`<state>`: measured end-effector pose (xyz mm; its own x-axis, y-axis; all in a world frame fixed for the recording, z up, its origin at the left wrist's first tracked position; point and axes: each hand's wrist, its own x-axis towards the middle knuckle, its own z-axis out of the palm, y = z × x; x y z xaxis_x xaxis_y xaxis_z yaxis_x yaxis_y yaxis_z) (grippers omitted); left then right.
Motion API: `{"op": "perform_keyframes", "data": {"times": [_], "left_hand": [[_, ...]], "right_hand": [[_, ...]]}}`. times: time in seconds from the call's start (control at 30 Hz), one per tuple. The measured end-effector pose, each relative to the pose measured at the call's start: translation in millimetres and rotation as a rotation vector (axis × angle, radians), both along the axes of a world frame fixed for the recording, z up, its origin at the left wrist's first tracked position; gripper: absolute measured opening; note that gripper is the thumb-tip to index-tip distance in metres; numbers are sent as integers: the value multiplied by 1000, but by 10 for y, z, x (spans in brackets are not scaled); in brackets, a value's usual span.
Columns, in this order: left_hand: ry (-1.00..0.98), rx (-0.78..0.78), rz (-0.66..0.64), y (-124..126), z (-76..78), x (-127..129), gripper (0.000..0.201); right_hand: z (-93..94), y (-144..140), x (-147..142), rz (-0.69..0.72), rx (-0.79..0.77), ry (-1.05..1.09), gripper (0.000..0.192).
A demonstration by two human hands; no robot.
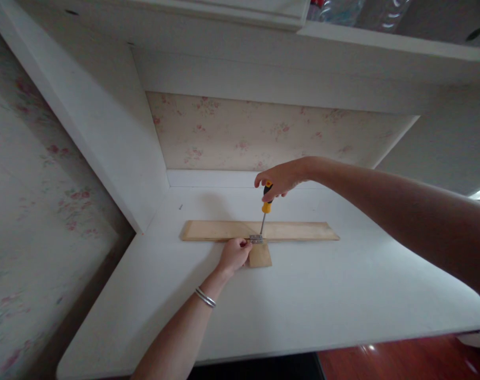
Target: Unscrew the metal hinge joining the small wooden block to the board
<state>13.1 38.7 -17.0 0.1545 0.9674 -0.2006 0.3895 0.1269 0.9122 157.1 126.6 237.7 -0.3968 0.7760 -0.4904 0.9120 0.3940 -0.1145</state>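
Item: hinge-fastening setup on white desk (343,295), listed near to far. Near front edge, l. of centre: left forearm w/ metal bangle (205,297) at the wrist. Next: left hand (234,254), fingers curled & clenched on the short wood block (260,255), pinching it at its l. end, thumb tip just beside the metal hinge (256,239); block pokes out toward the front edge from under the long piece. Next: long wood strip (224,230), lying flat, parallel to the desk's back edge, roughly mid-depth; hinge sits on the joint where block meets strip, about mid-length of the strip. Next: screwdriver (266,207), yellow/black handle, near upright w/ slight lean, tip down on the hinge. Above it: right hand (279,179), closed round the handle top, arm coming in from the r. side. Far: floral back panel (271,134) & white shelf overhead (303,31). Handling note (judgement): keep shaft square to the hinge plate, press down firmly while turning so the tip doesn't cam out; left hand must pin block tight vs. strip so the joint can't creep; keep the thumb clear of the tip. Position vs. grip: hinge lies directly below the right hand, a shaft-length down, & touching or just r. of the left fingertips; cannot tell if a screw is seated, too small.
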Motion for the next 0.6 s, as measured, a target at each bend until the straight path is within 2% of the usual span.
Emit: {"op": "perform_keyframes", "data": {"times": [0.07, 0.1, 0.17, 0.27, 0.43, 0.5, 0.6], "left_hand": [[5, 8, -3, 3, -2, -3, 27], [8, 8, -4, 4, -2, -5, 27], [13, 8, -6, 6, -5, -10, 27], [9, 11, -7, 6, -14, -15, 27], [-16, -7, 8, 2, -24, -11, 27], [-15, -11, 5, 2, -18, -9, 27], [-8, -10, -5, -1, 0, -9, 27]], "right_hand": [[-2, 13, -7, -116, -30, -60, 47], [3, 14, -9, -131, -34, -91, 43], [19, 7, -8, -75, -40, -98, 36], [43, -13, -4, 8, -65, -14, 49], [65, -21, -7, -145, -71, -101, 35], [73, -16, 1, -53, -66, -109, 32], [77, -21, 5, 65, -42, -81, 47]]}}
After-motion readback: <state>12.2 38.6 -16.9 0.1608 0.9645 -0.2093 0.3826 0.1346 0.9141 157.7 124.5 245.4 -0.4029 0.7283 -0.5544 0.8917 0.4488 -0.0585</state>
